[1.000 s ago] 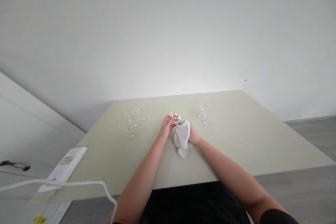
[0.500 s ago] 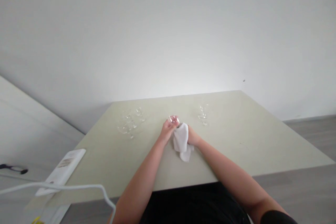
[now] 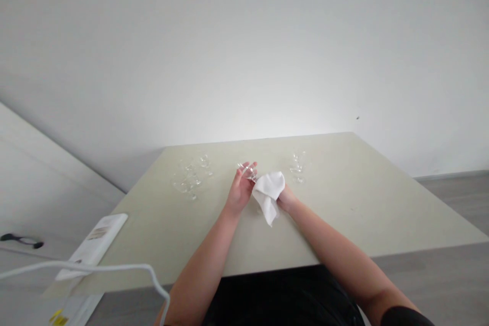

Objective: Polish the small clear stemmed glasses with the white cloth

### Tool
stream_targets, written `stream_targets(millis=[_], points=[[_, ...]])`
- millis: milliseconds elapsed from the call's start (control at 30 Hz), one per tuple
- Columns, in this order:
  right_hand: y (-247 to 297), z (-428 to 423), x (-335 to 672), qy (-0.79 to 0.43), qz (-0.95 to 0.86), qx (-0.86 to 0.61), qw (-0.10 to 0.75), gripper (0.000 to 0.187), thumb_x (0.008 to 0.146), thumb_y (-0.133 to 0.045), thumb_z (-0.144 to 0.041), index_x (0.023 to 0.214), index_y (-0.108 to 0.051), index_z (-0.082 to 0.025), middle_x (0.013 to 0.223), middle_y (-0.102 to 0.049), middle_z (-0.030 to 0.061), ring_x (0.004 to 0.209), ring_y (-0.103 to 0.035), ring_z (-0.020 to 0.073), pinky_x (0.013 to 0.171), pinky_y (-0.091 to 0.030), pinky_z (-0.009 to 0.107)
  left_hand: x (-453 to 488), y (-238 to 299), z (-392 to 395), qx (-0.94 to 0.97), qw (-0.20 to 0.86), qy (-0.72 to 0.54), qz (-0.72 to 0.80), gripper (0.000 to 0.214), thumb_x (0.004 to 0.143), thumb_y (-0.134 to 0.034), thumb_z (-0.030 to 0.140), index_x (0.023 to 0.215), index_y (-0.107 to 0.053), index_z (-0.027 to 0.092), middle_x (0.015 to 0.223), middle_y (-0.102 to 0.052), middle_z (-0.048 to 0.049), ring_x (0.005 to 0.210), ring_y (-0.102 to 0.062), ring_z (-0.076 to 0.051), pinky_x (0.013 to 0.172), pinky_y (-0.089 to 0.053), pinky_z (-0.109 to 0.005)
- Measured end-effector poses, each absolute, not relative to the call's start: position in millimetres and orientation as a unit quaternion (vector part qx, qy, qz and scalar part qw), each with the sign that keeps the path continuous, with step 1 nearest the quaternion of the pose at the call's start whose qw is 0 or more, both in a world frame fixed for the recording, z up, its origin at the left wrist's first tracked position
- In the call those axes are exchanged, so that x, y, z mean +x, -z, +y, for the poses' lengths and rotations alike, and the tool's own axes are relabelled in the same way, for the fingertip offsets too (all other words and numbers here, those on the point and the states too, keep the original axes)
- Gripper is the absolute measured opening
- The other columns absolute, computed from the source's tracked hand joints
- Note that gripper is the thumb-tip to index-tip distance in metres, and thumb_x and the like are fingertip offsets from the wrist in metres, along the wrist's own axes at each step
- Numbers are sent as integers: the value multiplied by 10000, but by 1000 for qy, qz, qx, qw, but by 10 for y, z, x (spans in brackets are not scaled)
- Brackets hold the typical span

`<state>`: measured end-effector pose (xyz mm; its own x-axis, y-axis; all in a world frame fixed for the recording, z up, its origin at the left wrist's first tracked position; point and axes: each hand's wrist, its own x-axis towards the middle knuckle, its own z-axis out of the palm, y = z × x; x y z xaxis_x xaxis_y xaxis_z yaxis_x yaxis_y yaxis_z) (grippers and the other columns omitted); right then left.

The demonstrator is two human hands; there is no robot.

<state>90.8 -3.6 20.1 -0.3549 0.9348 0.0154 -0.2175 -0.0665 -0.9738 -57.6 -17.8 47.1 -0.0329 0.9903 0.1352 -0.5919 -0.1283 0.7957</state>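
Since the earlier frame the white cloth [image 3: 269, 191], bunched in the right hand [image 3: 284, 196], has lifted toward 1 o'clock off the small clear glass [image 3: 248, 169] pinched by the left hand [image 3: 240, 189] above the surface [image 3: 344, 204]; wiping step, next calls for re-seating cloth.

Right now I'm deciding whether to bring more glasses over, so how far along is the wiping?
One clear glass is in hand: the left hand holds it while the right hand grips the white cloth beside it. A lone glass stands to the right, possibly finished. A cluster of glasses waits on the left of the table, likely still to do.
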Motion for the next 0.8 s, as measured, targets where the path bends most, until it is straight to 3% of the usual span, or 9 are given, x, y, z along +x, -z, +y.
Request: stream_targets(millis=[67, 200, 400, 633, 700, 800], points=[[-221, -19, 896, -670, -475, -351, 449, 326, 837, -477, -480, 873, -592, -177, 751, -673, 88, 792, -661, 244, 707, -530, 344, -591, -472, -162, 353, 588, -674, 275, 494, 784, -603, 610, 1149, -569, 279, 1318, -576, -57, 950, -629, -151, 796, -498, -291], [-247, -65, 877, -779, -374, -304, 400, 390, 885, -359, -462, 849, -610, -165, 740, -673, 94, 785, -665, 244, 707, -534, 356, -561, -456, -137, 389, 569, -671, 274, 588, 712, -734, 507, 1206, -535, 257, 1314, -572, -93, 947, -619, -158, 773, -497, -287], [-219, -151, 865, -801, -366, -277, 384, 149, 755, -599, -286, 772, -637, -142, 743, -685, 106, 666, -658, 213, 649, -528, 320, -530, -398, -68, 433, 491, -682, 327, 608, 636, -825, 370, 1164, -556, 229, 1223, -626, -105, 954, -621, -168, 833, -484, -294], [-174, -122, 930, -768, -427, -299, 373, 170, 686, -699, -302, 770, -687, -155, 762, -706, 102, 637, -655, 184, 619, -541, 275, -616, -425, -29, 441, 435, -712, 330, 577, 654, -813, 363, 1161, -562, 249, 1297, -587, -101, 1144, -574, -199, 959, -437, -330], [-199, -149, 976, -751, -503, -280, 324, 177, 665, -724, -312, 756, -689, -164, 741, -705, 76, 636, -650, 172, 610, -534, 249, -633, -430, -33, 426, 427, -720, 344, 569, 670, -801, 371, 1170, -555, 253, 1297, -587, -98, 1160, -566, -203, 950, -442, -326], [-284, -232, 1021, -728, -647, -165, 160, 224, 668, -739, -333, 764, -693, -136, 714, -697, 54, 644, -643, 159, 607, -512, 221, -599, -417, -53, 428, 439, -702, 362, 579, 668, -804, 360, 1177, -551, 248, 1264, -610, -104, 1118, -589, -208, 924, -451, -330]])
